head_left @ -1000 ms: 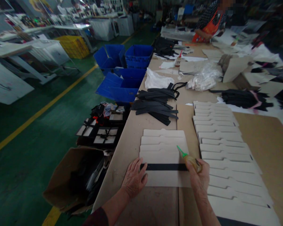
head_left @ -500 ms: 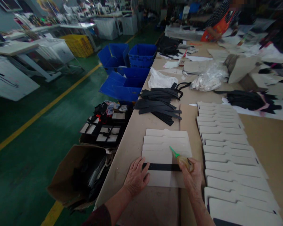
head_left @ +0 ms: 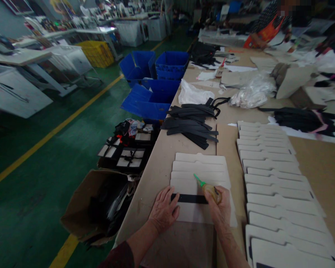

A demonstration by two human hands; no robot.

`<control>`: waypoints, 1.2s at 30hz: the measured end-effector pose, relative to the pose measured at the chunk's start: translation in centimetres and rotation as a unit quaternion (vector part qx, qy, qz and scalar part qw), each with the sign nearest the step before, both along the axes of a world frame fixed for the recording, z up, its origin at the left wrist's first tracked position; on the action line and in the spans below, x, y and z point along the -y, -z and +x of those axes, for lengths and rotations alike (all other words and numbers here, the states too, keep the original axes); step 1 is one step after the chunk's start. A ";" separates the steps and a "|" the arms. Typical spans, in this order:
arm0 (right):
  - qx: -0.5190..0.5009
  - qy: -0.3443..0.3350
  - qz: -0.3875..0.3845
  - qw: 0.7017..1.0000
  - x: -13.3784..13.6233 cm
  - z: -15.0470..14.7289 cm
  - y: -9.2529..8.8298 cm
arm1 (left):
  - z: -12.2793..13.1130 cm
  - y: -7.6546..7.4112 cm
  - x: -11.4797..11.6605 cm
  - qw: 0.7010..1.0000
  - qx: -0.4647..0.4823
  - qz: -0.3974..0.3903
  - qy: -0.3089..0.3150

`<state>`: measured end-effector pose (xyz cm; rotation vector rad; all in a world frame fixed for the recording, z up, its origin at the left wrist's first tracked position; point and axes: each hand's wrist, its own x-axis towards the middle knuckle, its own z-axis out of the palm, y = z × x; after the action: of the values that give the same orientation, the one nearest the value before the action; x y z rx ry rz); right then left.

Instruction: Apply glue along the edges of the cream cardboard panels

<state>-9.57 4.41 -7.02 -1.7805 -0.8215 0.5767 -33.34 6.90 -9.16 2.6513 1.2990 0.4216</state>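
Leftward along the black strip point(head_left: 189, 198), the right hand point(head_left: 218, 205) has slid its glue bottle across the card. That grip is closed around the translucent amber squeeze bottle point(head_left: 211, 193), whose tapered green nozzle point(head_left: 198, 180) angles up and left over the card. The left hand point(head_left: 164, 209) lies open and flat with its fingers spread, gripping nothing, its fingertips at the strip's left end.

Matte and narrow, the strip runs across a stiff, pale tabbed card point(head_left: 194, 213), which overlaps others like it, near the bench's point(head_left: 153, 178) front edge. A long shingled column of matching cards point(head_left: 273, 186) lies just right of the hands. Past the far end of the card, a heap of black strips point(head_left: 190, 128) sits beside a crumpled white plastic bag point(head_left: 192, 93). Blue plastic crates point(head_left: 171, 66) stand beyond the bench's left edge, and an open cardboard box point(head_left: 96, 204) rests on the green floor point(head_left: 25, 197).
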 end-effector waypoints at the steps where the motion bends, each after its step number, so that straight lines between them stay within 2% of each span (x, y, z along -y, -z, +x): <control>1: -0.003 -0.001 0.001 1.000 -0.1 -0.2 0.0 | 0.0 0.0 0.0 1.000 0.000 -0.001 0.000; 8: -0.004 -0.039 -0.002 0.999 -0.6 -2.0 0.0 | 0.0 -0.1 0.0 1.000 0.002 -0.002 -0.002; 15: -0.005 -0.083 0.026 0.996 -1.6 -4.5 0.3 | 0.0 0.1 0.1 1.000 0.002 -0.008 -0.005; 22: -0.030 -0.093 0.031 0.995 -2.1 -6.1 -0.2 | -0.1 0.2 0.1 1.000 -0.002 -0.010 -0.003; 25: -0.075 -0.092 0.016 0.993 -1.9 -6.4 -0.1 | -0.2 0.2 0.1 1.000 -0.007 -0.012 -0.001; 28: -0.207 -0.061 -0.015 0.976 -1.6 -6.3 -0.1 | -0.2 0.1 0.1 1.000 -0.012 -0.014 0.000; 31: -0.343 0.017 -0.028 0.939 -1.0 -5.4 -0.6 | -0.1 0.0 0.1 1.000 -0.014 -0.014 0.000; 34: -0.407 0.083 -0.028 0.909 0.1 -3.2 -1.1 | -0.1 -0.2 0.0 1.000 -0.015 -0.012 0.002; 36: -0.420 0.117 -0.022 0.900 1.0 -1.2 -1.2 | -0.1 -0.2 0.0 1.000 -0.015 -0.011 0.003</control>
<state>-10.75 3.42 -5.82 -1.4205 0.0068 1.0905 -33.45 6.93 -8.93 2.6523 1.2950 0.3664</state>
